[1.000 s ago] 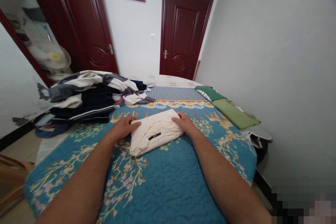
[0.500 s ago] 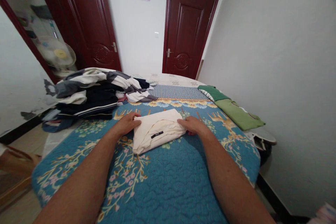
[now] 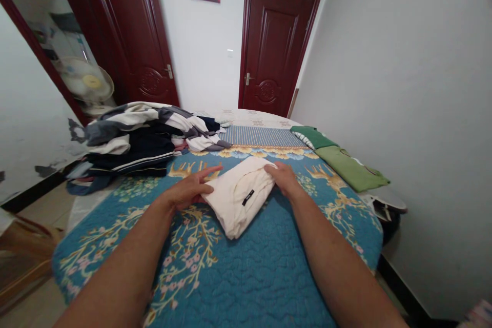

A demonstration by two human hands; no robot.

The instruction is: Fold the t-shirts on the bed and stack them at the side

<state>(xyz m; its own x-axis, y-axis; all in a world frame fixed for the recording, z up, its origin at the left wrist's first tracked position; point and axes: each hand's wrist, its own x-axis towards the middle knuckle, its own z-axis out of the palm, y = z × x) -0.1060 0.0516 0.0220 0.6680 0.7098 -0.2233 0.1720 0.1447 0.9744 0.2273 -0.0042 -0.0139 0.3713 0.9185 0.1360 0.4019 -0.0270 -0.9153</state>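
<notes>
A folded cream shirt (image 3: 234, 200) with a black neck label lies slanted over the middle of the blue quilted cover, its collar facing up. My left hand (image 3: 192, 188) pinches the shirt's left edge between the thumb and fingers, with the index finger stretched out past it. On the far right corner, my right hand (image 3: 283, 178) is closed on the fabric, thumb on top and the other fingers partly hidden behind it.
A heap of loose clothes (image 3: 142, 138) lies at the far left of the covered table (image 3: 269, 277). Along the right edge rest a folded light green shirt (image 3: 349, 168) and a darker green garment (image 3: 315, 137). A dark bag (image 3: 386, 210) sits beyond that edge, and a wooden chair (image 3: 26, 251) stands at left.
The cream shirt has turned counterclockwise, its near left corner swinging toward me and to the right. My left hand has shifted slightly right, its index finger now extended.
</notes>
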